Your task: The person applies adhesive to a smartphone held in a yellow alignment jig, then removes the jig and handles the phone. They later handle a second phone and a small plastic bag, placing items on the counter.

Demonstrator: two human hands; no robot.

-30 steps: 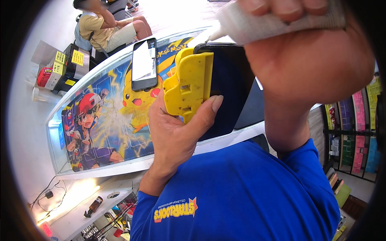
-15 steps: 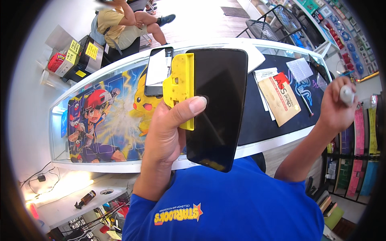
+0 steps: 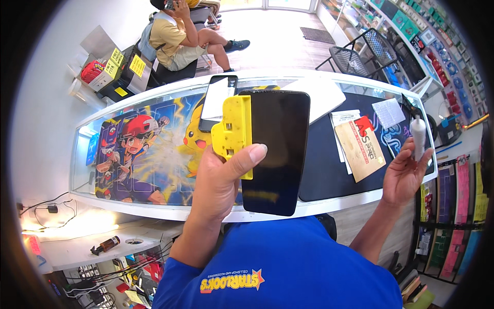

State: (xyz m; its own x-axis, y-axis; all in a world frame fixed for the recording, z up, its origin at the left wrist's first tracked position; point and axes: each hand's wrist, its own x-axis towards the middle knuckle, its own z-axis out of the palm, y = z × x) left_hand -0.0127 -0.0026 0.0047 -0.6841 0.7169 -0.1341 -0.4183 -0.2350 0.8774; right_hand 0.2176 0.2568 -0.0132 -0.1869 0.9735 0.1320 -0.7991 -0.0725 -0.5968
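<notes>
In my left hand point(image 3: 218, 177) I grip a large black phone point(image 3: 278, 154) together with a yellow plastic bracket point(image 3: 235, 121) along its left edge. My thumb presses across the bracket onto the dark screen, while the other fingers are hidden behind. My right hand point(image 3: 401, 180), over the right end of the counter, holds a slim white tube or bottle point(image 3: 418, 136) between thumb and fingers, pointing up. Behind the bracket, a second phone point(image 3: 208, 125) with a white sheet on it lies on the colourful cartoon mat point(image 3: 139, 175).
On the black mat point(image 3: 329, 175) lie a brown envelope point(image 3: 363, 154), papers and bubble wrap point(image 3: 388, 113). A white glass-topped counter point(image 3: 206, 212) runs before me. Beyond it sit a person point(image 3: 177, 41) and black chairs point(image 3: 350, 61). A brown bottle point(image 3: 107, 244) lies on the shelf lower left.
My right hand has come lower and inward with the white tube, which now stands more upright. My left hand still grips the phone and bracket, turned slightly. The head view has shifted.
</notes>
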